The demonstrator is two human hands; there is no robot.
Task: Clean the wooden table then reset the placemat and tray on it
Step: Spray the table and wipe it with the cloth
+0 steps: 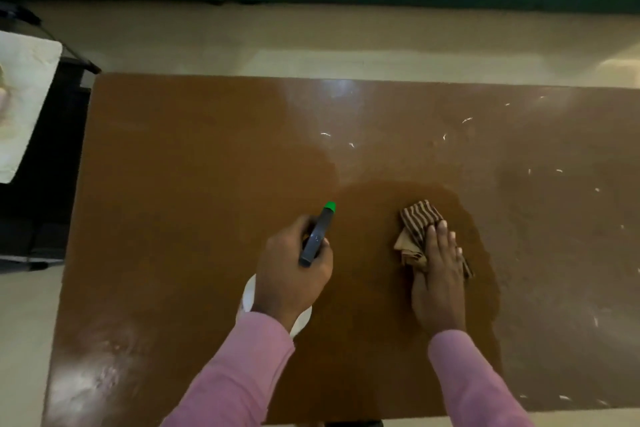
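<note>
Our tabletop [207, 184] lay bare, placemat and tray not visibly on it. Our left hand [294, 270] kept its grip clamped on the spray bottle [317, 236]; our right hand [438, 274] pressed the cloth [417, 222] flat. Crumbs [467, 120] could scatter floorward.

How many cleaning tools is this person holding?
2: a spray bottle gripped in the left hand, and a striped cloth pressed flat on the wooden table under the right hand.

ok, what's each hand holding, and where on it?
Left hand grips the spray bottle around its neck, below the grey head. Right hand presses flat on the striped cloth, covering its near part.
</note>
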